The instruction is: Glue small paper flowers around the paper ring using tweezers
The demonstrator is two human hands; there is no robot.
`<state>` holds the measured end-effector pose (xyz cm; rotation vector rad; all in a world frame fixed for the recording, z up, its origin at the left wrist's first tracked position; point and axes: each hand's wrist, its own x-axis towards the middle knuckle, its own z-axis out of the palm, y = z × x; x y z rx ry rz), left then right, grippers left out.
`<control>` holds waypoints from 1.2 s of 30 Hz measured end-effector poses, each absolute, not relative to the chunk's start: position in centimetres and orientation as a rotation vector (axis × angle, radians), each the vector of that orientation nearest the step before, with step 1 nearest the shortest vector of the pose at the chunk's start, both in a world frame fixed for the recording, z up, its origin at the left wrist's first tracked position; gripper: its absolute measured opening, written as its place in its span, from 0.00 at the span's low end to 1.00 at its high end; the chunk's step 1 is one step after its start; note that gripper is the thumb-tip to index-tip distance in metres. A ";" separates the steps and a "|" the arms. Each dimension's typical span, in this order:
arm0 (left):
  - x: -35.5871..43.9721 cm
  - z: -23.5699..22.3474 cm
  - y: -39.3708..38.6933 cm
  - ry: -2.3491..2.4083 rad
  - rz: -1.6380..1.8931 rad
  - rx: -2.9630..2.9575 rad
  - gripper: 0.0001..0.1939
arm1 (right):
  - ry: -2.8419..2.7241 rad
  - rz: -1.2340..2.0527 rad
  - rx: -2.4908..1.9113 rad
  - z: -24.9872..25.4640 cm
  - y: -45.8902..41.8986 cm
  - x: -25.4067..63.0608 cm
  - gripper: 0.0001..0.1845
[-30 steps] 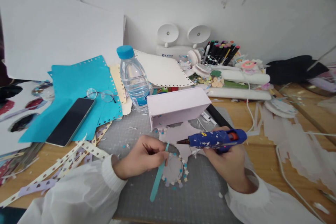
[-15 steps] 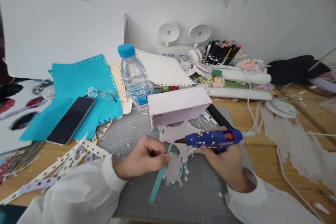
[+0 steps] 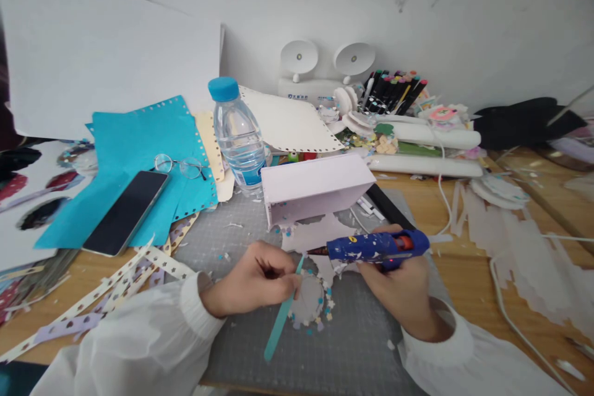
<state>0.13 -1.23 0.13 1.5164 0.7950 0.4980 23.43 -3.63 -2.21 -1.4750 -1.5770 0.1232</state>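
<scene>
My left hand [image 3: 257,278] is closed in a pinch on a teal flat stick that looks like tweezers [image 3: 278,329], tilted with its upper tip by the nozzle. In my right hand [image 3: 401,291] is a blue glue gun [image 3: 371,246], its body spotted with white and its nozzle pointing left. The nozzle tip is at or very near the teal tip; whether they touch I cannot tell. Below them on the grey cutting mat [image 3: 357,346] lies a round pale paper disc [image 3: 309,299], edged with small blue, cream and lilac star shapes and partly covered by my left hand.
Behind my hands stands a white open box [image 3: 318,179] beside a water bottle [image 3: 240,142]. A phone [image 3: 126,213] and glasses [image 3: 180,166] rest on blue paper [image 3: 134,136] at left. Punched paper strips [image 3: 106,288], markers [image 3: 394,91] and a white cord [image 3: 505,312] lie around.
Almost nothing differs. The glue gun's nozzle has shifted very slightly left and down, while both hands keep their holds.
</scene>
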 end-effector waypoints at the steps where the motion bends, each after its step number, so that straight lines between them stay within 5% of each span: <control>1: 0.1 0.1 -1.2 0.793 0.496 1.516 0.16 | -1.579 0.121 -1.475 -2.2 -3.6 23.4 0.07; 36: 0.1 -0.1 -1.1 0.743 0.513 1.513 0.15 | -1.625 0.067 -1.462 -1.5 -3.7 23.3 0.06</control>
